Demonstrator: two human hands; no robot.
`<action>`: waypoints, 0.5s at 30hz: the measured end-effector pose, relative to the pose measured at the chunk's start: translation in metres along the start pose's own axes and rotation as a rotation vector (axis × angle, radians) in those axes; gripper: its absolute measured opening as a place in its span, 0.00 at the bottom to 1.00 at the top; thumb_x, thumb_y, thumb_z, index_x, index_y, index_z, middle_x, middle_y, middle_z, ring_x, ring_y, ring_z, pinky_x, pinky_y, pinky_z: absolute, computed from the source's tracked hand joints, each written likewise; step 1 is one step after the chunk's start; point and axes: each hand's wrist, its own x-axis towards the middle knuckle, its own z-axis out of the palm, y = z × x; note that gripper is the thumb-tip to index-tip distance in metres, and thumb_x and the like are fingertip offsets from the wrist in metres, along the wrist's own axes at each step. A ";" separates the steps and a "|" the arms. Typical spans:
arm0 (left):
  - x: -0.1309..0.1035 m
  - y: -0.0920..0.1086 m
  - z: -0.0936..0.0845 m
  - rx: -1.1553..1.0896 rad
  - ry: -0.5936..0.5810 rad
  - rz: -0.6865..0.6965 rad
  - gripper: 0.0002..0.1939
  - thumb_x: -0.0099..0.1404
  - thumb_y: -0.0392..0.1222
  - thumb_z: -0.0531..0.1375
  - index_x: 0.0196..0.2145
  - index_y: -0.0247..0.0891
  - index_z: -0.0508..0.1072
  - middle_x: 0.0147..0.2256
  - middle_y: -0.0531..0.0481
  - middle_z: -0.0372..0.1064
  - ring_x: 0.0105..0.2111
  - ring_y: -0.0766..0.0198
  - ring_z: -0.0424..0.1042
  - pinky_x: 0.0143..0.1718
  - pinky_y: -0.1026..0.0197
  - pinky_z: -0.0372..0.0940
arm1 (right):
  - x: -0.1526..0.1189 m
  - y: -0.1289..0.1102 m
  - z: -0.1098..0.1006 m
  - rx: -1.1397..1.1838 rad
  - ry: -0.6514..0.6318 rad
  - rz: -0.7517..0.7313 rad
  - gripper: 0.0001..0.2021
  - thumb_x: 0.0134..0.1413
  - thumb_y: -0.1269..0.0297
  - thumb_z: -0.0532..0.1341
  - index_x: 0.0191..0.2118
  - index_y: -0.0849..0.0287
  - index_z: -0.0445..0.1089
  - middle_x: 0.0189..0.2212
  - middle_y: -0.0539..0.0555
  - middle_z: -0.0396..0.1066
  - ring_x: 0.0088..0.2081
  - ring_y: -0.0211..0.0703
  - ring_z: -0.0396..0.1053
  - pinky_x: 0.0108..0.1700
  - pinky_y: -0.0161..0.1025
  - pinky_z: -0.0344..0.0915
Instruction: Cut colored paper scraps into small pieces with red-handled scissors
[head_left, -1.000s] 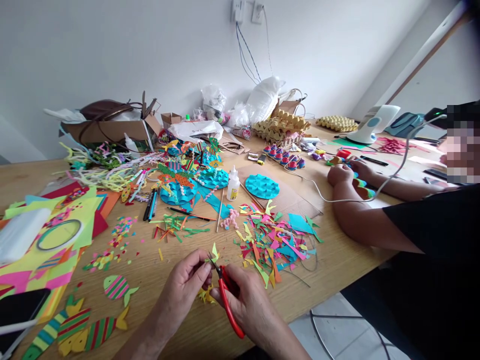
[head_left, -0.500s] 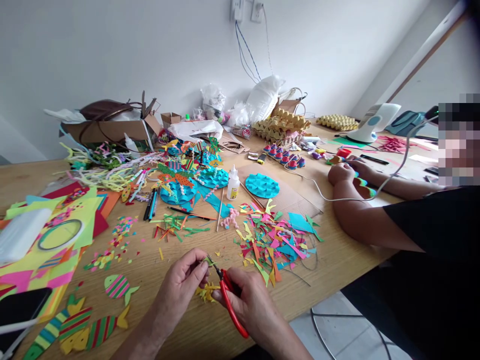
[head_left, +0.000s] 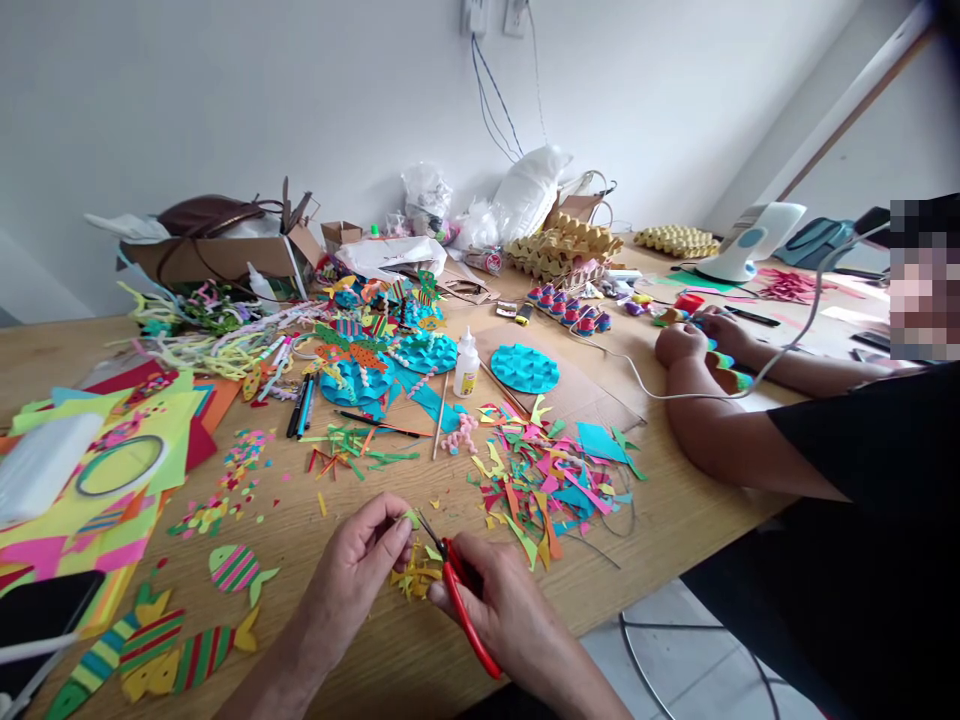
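My left hand [head_left: 373,548] pinches a small piece of green paper [head_left: 412,518] between thumb and fingertips. Red-handled scissors [head_left: 466,615] are held in my right hand [head_left: 491,590], their dark, slightly parted blades pointing up and left beside the green piece. Below the blades lie yellow paper scraps [head_left: 415,578] on the wooden table, with a light green scrap [head_left: 433,553] above them. Striped paper fish, one pink and green [head_left: 234,568] and one red and green [head_left: 204,660], rest to the left of my left hand.
Coloured offcuts [head_left: 555,480] spread ahead on the right, near a glue bottle [head_left: 466,365] and a round blue piece [head_left: 524,369]. Coloured sheets [head_left: 169,420] and a phone [head_left: 49,620] lie left. At right, a person's forearms [head_left: 697,410] rest on the table.
The scissor blades have drawn slightly away from the green piece in my left hand. A light green scrap now shows above the yellow scraps.
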 end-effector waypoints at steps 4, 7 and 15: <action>-0.002 -0.001 0.000 -0.009 -0.013 0.002 0.09 0.61 0.42 0.53 0.24 0.38 0.64 0.20 0.58 0.59 0.23 0.67 0.60 0.26 0.68 0.58 | 0.000 -0.002 0.000 0.036 0.005 0.001 0.15 0.51 0.55 0.56 0.23 0.58 0.54 0.18 0.44 0.55 0.21 0.33 0.50 0.23 0.30 0.45; -0.003 -0.001 0.001 -0.028 0.010 0.031 0.09 0.62 0.41 0.53 0.25 0.39 0.65 0.20 0.58 0.59 0.24 0.67 0.60 0.27 0.68 0.59 | 0.000 -0.003 0.001 0.049 0.001 -0.017 0.14 0.49 0.56 0.57 0.23 0.58 0.54 0.18 0.44 0.54 0.20 0.33 0.51 0.23 0.30 0.45; -0.005 -0.007 0.005 -0.109 0.082 0.054 0.08 0.63 0.42 0.53 0.27 0.39 0.66 0.22 0.57 0.63 0.25 0.67 0.63 0.27 0.69 0.60 | 0.002 -0.010 0.009 0.034 0.057 -0.057 0.11 0.49 0.59 0.59 0.24 0.58 0.58 0.19 0.45 0.58 0.21 0.33 0.53 0.24 0.29 0.46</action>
